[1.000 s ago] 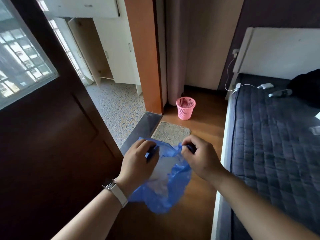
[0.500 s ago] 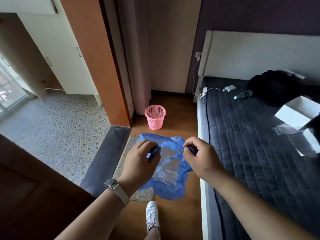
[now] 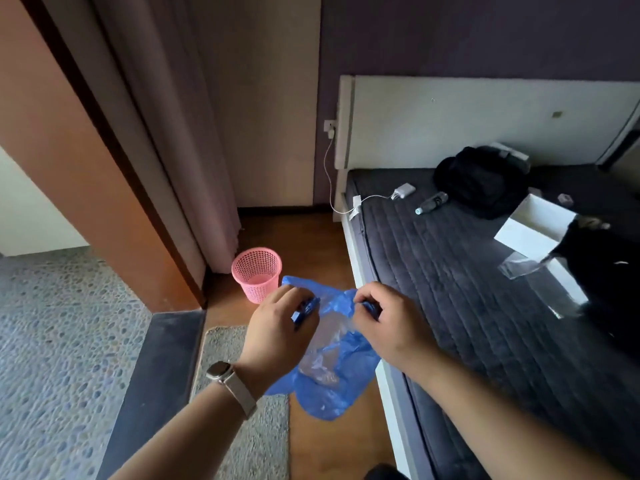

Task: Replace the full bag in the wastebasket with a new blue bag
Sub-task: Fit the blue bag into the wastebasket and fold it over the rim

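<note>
A blue plastic bag hangs between my hands, its mouth held apart so that the pale inside shows. My left hand, with a watch on the wrist, pinches the bag's left rim. My right hand pinches the right rim. A pink mesh wastebasket stands on the wooden floor beyond the bag, by the curtain and the orange wall. No bag is visible inside the wastebasket.
A bed with a dark quilted mattress fills the right side, carrying a charger, a bottle, a black bag and a white box. A grey doormat lies below my left arm. A pebbled floor spreads to the left past a dark threshold.
The view has swung right and closer to the pink wastebasket; the dark door at the left has left the view. Both hands keep the same hold on the blue bag.
</note>
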The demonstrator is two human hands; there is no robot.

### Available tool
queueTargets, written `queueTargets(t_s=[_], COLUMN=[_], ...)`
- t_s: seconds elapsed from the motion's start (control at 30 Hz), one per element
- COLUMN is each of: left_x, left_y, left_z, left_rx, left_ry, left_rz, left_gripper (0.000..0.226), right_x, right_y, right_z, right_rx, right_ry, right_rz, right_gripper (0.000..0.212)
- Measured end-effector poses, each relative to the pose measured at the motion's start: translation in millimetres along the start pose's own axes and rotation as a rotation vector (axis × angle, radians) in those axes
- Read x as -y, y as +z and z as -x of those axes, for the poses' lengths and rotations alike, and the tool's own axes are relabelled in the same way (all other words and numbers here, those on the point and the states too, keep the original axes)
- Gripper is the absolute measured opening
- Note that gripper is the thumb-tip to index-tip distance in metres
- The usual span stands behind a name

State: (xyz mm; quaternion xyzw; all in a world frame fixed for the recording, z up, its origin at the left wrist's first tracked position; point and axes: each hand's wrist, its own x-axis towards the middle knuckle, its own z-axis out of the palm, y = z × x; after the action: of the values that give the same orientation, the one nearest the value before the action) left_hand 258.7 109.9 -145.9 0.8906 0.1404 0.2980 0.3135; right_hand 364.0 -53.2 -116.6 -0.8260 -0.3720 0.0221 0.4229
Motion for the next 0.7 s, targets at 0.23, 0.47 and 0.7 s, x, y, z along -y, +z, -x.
queueTargets(t_s=[0.23,0.47,0.7], left_x=[40.9,80.4,101.1], left_y=[48.5,98.5,126.7], left_z=[-94.6,-221.4,-332.3], left_rx=[0.027,0.028,-0.083], left_ry=[-0.037,-0.131,-0.205], left_rz=[0.0,-0.119,-0.206], left_gripper=[0.022,0.027,0.025], right_x=[-64.8,-133.2,-175.4], right_y=[18.7,30.7,24.2], right_z=[-102.8,-251.5,-384.7], right_rx=[0.022,0.083,0.221], right_ry=[0.054,-0.013,-0.115], right_rz=[-0.089,-0.177,-0.164], right_gripper=[0.008,0.007,0.01])
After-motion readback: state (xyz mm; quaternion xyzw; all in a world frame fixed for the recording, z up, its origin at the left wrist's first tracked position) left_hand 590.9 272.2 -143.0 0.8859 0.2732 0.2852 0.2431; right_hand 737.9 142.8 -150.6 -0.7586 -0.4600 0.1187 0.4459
